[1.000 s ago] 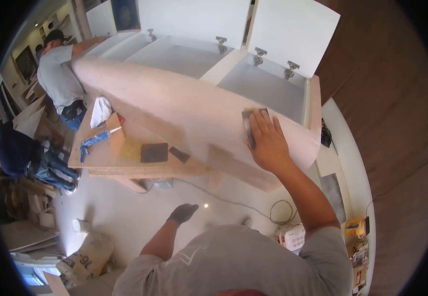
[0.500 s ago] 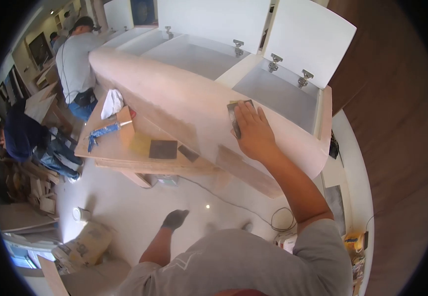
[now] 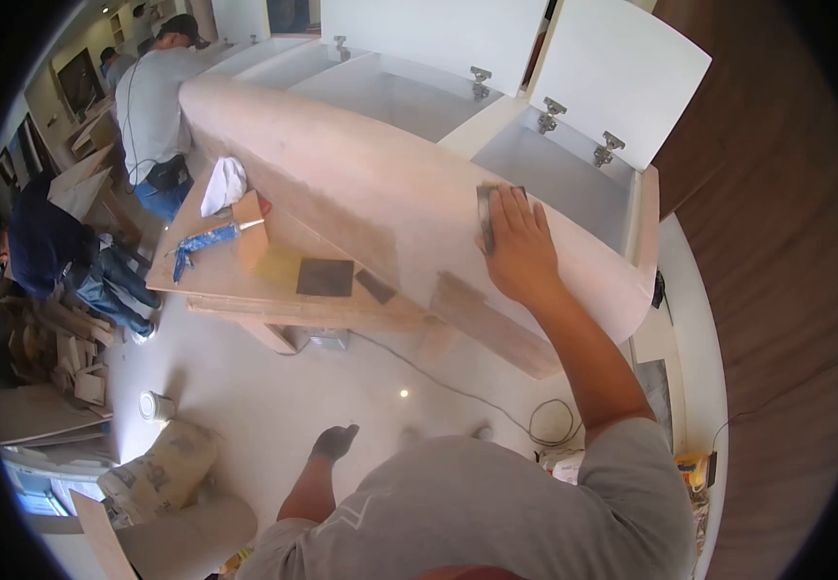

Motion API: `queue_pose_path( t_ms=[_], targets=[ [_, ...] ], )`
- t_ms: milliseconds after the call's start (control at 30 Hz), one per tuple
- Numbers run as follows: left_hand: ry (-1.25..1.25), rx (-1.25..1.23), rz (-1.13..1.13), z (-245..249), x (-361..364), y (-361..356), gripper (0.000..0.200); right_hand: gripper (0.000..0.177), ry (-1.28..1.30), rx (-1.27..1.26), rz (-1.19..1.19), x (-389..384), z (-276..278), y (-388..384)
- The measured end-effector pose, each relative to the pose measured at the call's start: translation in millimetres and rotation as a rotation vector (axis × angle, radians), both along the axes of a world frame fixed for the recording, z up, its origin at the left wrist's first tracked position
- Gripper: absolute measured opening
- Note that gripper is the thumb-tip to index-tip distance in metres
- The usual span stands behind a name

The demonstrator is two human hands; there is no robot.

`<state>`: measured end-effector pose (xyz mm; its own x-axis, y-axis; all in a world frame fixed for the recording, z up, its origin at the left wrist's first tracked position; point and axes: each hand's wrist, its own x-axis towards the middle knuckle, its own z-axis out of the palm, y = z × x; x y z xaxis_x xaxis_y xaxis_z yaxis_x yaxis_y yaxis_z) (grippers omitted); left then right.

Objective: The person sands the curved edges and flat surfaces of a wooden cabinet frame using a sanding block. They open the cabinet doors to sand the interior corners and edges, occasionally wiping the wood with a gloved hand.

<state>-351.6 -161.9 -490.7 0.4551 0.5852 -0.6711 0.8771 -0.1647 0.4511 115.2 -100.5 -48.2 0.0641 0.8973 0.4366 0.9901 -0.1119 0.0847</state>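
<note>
My right hand [image 3: 521, 249] presses a dark sheet of sandpaper [image 3: 486, 218] flat on the curved, pinkish surface of a long cabinet [image 3: 371, 145]. The sheet sticks out at the left and top of my fingers. Low in the view, my left hand [image 3: 334, 442] hangs over the floor, dark and small; how its fingers are set is hard to make out. On the wooden bench [image 3: 216, 280] lie a blue caulking gun [image 3: 208, 239], a white cloth [image 3: 225, 186], a dark square sheet [image 3: 325, 277] and a smaller dark piece [image 3: 375, 286].
White cabinet doors [image 3: 622, 77] stand raised on hinges. One person [image 3: 153, 106] leans at the cabinet's far end; another [image 3: 47, 237] bends at the left near wood scraps [image 3: 76, 358]. A cable [image 3: 458, 391] crosses the floor. A sack [image 3: 163, 474] and white container [image 3: 155, 406] are at lower left.
My right hand and the sandpaper have shifted slightly right on the curved surface. My left hand sits a little lower. The whole view has shifted slightly.
</note>
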Motion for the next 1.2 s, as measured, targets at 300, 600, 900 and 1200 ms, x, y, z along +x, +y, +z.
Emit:
queue_pose_path(
  t_ms=[300, 600, 900, 1200],
  targets=[
    [-0.552, 0.454, -0.129, 91, 109, 44, 0.043, 0.049, 0.278, -0.263, 0.277, -85, -1, 39],
    [-1.038, -0.041, -0.015, 322, 214, 69, 0.072, 0.04, 1.266, -0.2, -0.012, -55, -66, -104],
    [-1.586, -0.625, 0.196, 384, 268, 39, 0.098, 0.032, 1.43, -0.001, 0.188, -1, 2, -121],
    [-1.491, -0.489, 0.145, 451, 333, -10, 0.087, 0.026, 1.5, -0.01, 0.451, 93, 27, -126]
  ],
)
